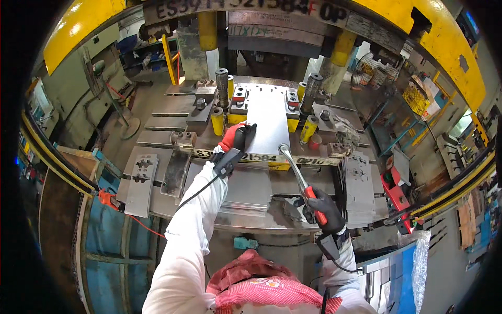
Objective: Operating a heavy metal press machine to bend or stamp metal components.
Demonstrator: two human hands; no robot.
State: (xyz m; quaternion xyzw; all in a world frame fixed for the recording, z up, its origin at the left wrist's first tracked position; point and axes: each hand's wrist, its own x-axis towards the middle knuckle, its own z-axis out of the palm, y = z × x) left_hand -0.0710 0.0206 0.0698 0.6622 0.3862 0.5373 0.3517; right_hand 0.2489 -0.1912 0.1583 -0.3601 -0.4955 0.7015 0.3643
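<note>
- Right in front of the worker, a bright metal sheet lies flat on the die, its near edge at the die's front edge; I take its middle as the clock's centre, twelve being straight ahead of the worker.
- At eight o'clock, the left hand, gloved in red and black, is at the sheet's left edge, fingers bent rather than spread; I cannot tell whether it pinches the sheet or only rests against it.
- Out at five o'clock, the right hand, in a dark glove, is closed around the grip of a red-handled tool.
- That tool slants inward, its round metal head at the sheet's near right corner, also five o'clock.
- Dark ridged posts stand at ten and two o'clock.
- Between six and seven o'clock, below the die, I see a stack of flat plates.
- Farther off at four o'clock sits a red box.
</note>
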